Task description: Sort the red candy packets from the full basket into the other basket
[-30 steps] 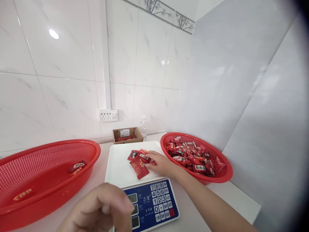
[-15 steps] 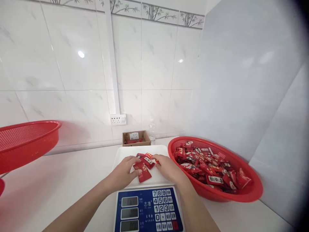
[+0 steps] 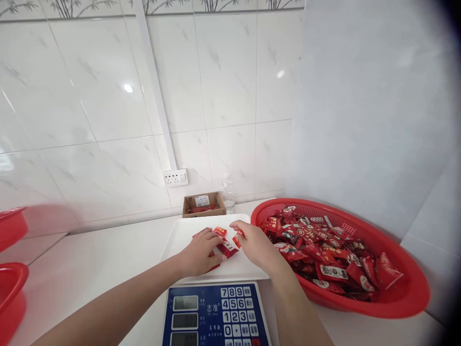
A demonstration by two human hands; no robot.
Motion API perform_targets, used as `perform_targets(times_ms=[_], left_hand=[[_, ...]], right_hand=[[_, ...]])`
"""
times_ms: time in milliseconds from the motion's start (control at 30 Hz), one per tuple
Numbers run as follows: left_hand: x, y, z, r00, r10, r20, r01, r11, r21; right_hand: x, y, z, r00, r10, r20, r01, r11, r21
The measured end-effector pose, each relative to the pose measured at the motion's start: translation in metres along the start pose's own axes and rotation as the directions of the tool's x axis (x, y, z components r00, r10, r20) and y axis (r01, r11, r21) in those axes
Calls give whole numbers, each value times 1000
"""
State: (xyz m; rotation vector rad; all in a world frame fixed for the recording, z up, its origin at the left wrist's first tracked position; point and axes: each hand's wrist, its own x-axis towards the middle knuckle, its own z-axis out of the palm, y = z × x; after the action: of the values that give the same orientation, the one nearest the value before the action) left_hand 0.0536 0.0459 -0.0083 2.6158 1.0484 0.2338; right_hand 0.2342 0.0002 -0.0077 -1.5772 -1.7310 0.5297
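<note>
Several small red packets (image 3: 228, 248) lie in a pile on the white tray (image 3: 173, 250) of a digital scale. My left hand (image 3: 202, 253) covers the left part of the pile, its fingers and thumb curled round some packets. Just to the right, my right hand (image 3: 254, 242) pinches another small red packet (image 3: 238, 237) between thumb and fingers, above the tray. Most of that packet is hidden by the hand. Below the tray is the scale's blue keypad panel (image 3: 212, 319), with number keys and three displays.
At the right stands a big red plastic basket (image 3: 414, 293) heaped with similar red packets. Behind the scale are a cardboard box (image 3: 205, 212) holding red packets and a clear plastic bottle (image 3: 228, 193). More red baskets (image 3: 12, 288) show at the left edge.
My left hand has moved right and closed over the packets. My right hand has shifted slightly right, still with a packet. The view has turned, so less of the left baskets shows.
</note>
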Motion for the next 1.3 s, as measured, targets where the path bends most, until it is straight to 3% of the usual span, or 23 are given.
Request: perform_targets(times_ms=[200, 500, 600, 733, 967, 1167, 1300], left_hand=[[-3, 5, 2, 996, -83, 21, 83, 997, 12], [14, -16, 0, 991, -118, 59, 115, 992, 43], [17, -20, -2, 991, -101, 85, 97, 994, 53], [18, -19, -3, 990, -79, 119, 72, 995, 68], [21, -10, 1, 990, -91, 105, 80, 991, 103], [22, -11, 4, 992, -72, 100, 64, 995, 82], [22, -16, 3, 995, -50, 88, 44, 997, 67]], right_hand=[[3, 9, 1, 999, -33, 35, 31, 998, 47], [4, 15, -5, 992, 122, -35, -126, 968, -217], [3, 16, -5, 989, 145, 18, -137, 964, -229], [6, 17, 4, 990, 117, 83, -99, 975, -200], [19, 13, 28, 995, 96, 0, -94, 975, -200], [10, 12, 12, 999, 46, -16, -48, 976, -214], [5, 13, 5, 997, 25, 70, -16, 991, -130]])
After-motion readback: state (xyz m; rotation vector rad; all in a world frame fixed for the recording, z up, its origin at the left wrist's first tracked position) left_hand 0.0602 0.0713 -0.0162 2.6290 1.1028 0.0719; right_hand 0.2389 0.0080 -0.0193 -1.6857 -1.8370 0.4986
